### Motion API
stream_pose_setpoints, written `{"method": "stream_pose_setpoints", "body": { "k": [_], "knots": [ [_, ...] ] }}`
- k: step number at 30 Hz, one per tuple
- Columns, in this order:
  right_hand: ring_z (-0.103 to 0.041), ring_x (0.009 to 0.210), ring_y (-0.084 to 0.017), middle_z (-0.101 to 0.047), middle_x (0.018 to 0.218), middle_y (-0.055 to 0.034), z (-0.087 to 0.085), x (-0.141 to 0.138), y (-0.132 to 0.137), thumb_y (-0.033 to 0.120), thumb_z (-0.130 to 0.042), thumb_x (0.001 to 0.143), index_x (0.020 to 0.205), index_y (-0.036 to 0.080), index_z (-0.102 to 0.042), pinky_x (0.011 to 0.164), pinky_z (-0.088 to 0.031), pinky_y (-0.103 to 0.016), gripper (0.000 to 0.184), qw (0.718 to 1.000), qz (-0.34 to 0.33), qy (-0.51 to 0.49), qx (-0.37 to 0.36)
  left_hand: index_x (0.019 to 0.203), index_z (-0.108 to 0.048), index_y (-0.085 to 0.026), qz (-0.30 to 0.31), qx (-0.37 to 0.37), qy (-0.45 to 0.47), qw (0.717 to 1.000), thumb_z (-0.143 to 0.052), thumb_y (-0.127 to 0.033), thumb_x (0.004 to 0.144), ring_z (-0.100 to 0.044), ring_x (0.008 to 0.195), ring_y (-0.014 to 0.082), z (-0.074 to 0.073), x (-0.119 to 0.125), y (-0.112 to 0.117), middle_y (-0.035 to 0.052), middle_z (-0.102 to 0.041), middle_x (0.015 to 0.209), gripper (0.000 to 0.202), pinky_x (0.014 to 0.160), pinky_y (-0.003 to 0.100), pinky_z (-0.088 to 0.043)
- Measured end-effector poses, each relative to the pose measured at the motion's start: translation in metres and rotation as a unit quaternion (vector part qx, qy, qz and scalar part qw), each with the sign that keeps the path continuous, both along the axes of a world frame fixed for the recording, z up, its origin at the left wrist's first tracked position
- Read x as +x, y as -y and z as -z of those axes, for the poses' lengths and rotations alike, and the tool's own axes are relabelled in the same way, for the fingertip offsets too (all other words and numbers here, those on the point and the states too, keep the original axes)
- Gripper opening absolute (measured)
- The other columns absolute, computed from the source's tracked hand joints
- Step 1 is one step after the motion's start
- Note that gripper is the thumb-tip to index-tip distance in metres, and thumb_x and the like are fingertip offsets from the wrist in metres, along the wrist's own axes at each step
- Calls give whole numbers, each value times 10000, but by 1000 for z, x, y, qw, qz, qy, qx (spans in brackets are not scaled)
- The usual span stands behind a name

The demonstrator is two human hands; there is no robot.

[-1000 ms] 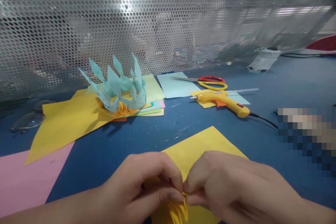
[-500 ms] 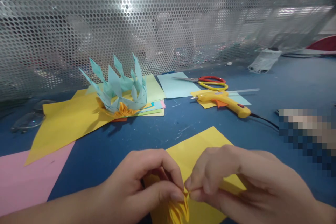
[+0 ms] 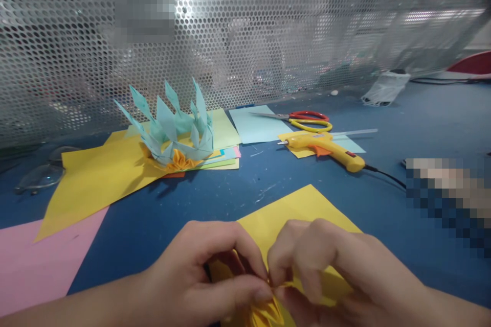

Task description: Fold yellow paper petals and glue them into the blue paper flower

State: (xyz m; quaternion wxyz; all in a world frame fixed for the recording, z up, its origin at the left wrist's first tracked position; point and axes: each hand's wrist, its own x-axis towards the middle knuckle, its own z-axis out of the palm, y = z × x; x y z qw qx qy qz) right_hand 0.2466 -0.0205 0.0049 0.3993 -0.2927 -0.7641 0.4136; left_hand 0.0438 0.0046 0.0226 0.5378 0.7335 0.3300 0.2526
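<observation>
My left hand (image 3: 199, 276) and my right hand (image 3: 326, 271) meet at the bottom middle, fingertips pinched together on a small folded yellow paper piece (image 3: 264, 311). Its pleated lower part shows between the thumbs. Under both hands lies a flat yellow sheet (image 3: 295, 209) on the blue table. Farther back on the left stands a spiky light-blue paper crown (image 3: 172, 125) with an orange folded flower (image 3: 178, 161) at its base.
Yellow (image 3: 95, 176), pink (image 3: 30, 260) and other coloured sheets lie at left. Red-and-yellow scissors (image 3: 307, 118) and a yellow glue gun (image 3: 326, 149) with a cord sit at back right. A perforated metal screen (image 3: 245, 25) walls the far edge. A blurred patch is at right.
My right hand's fingers have curled in closer over the folded yellow piece and shifted slightly left; the left hand keeps its pinch. Nothing else has moved.
</observation>
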Motion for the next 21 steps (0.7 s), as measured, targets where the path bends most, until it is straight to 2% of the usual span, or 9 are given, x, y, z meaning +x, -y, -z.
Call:
{"method": "stream_pose_setpoints", "body": {
  "k": [2, 4, 7, 9, 14, 18, 21],
  "knots": [
    [-574, 678, -63, -558, 799, 77, 0, 0, 3, -88, -512, 664, 800, 267, -372, 611, -449, -150, 406, 1000, 3, -3, -13, 767, -660, -176, -5, 35, 25, 999, -712, -165, 798, -633, 608, 96, 0, 0, 0, -4, -699, 714, 61, 589, 148, -510],
    [-576, 682, -72, -555, 791, 67, -2, 0, 4, -91, -510, 652, 776, 260, -360, 619, -455, -158, 401, 999, -6, -8, -32, 789, -657, -184, 0, 101, 54, 993, -717, -106, 791, -664, 693, 112, 1, 0, 1, 8, -706, 781, 99, 646, 158, -532],
    [-590, 704, -82, -559, 806, 52, -7, 0, 4, -69, -512, 681, 751, 256, -331, 635, -474, -166, 378, 997, -17, -14, -78, 819, -669, -198, 9, 199, 70, 977, -685, -35, 800, -663, 796, 114, 5, -3, 2, 18, -666, 874, 164, 733, 154, -528],
    [-593, 701, -81, -559, 800, 53, -9, -1, 3, -53, -518, 707, 743, 256, -321, 625, -477, -163, 368, 996, -17, -19, -85, 876, -684, -217, 3, 235, 71, 969, -645, -36, 832, -650, 801, 107, 9, -6, 4, 17, -632, 892, 190, 757, 152, -516],
    [-605, 698, -71, -542, 782, 70, -8, -4, -2, -27, -531, 754, 763, 264, -313, 623, -482, -155, 364, 997, -39, -41, -61, 1073, -655, -259, 57, 242, 42, 968, -631, -18, 828, -659, 854, 151, 10, -12, 7, 43, -652, 944, 344, 791, 208, -525],
    [-611, 685, -75, -574, 782, 70, -8, -4, 1, -21, -519, 755, 787, 270, -334, 607, -485, -160, 346, 998, 5, -27, -52, 966, -651, -218, 42, 251, 32, 967, -636, 16, 802, -680, 775, 141, 4, -5, 5, 44, -689, 857, 286, 743, 184, -541],
    [-622, 649, -71, -618, 766, 67, -11, -2, 2, -36, -532, 722, 841, 268, -436, 597, -496, -147, 341, 999, 35, 8, -24, 887, -621, -203, 19, 264, 31, 964, -637, 9, 801, -679, 702, 129, 2, 1, 4, 34, -701, 773, 229, 681, 161, -543]
  ]
}}
